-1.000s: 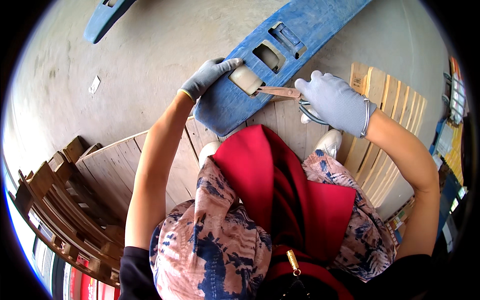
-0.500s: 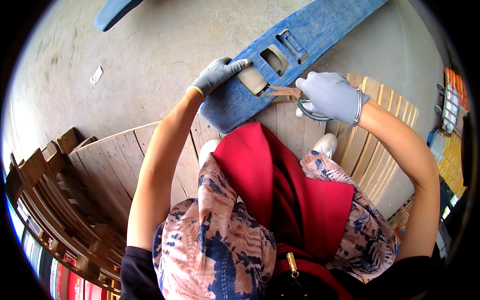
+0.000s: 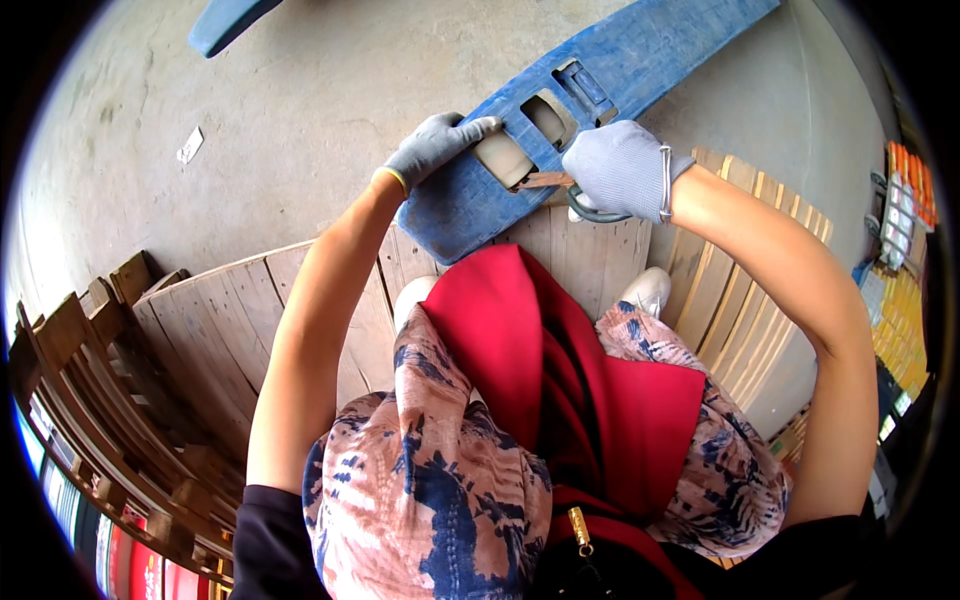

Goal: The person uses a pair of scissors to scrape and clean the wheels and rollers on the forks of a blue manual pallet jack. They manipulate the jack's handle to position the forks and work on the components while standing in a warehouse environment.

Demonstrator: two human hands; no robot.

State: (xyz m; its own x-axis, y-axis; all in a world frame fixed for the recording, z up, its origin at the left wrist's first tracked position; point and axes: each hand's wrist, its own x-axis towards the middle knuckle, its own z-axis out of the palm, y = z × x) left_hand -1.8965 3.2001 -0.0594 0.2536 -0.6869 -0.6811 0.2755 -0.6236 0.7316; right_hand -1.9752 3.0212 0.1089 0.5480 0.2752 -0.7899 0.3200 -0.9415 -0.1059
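Note:
A long blue board (image 3: 640, 55), scuffed and apparently plastic, lies slanted in front of me, with several rectangular cut-outs near its close end. My gloved left hand (image 3: 437, 150) grips its left edge, the thumb resting on top by the nearest cut-out (image 3: 503, 160). In my gloved right hand (image 3: 618, 172) is a pair of scissors (image 3: 545, 181) with rusty blades and dark handles. The blades look closed together, their tips at the lower right corner of that cut-out. What the tips touch there is too small to make out.
Under the board's near end are wooden planks (image 3: 215, 325). A slatted pallet (image 3: 740, 270) lies at the right, and stacked pallets (image 3: 110, 400) stand at the left. Another blue piece (image 3: 230, 22) and a white paper scrap (image 3: 190, 145) are on the concrete floor.
My right hand has moved left with the scissors, bringing the blade tips to the cut-out's corner. The blades, slightly apart before, have come together. My left hand stays on the board.

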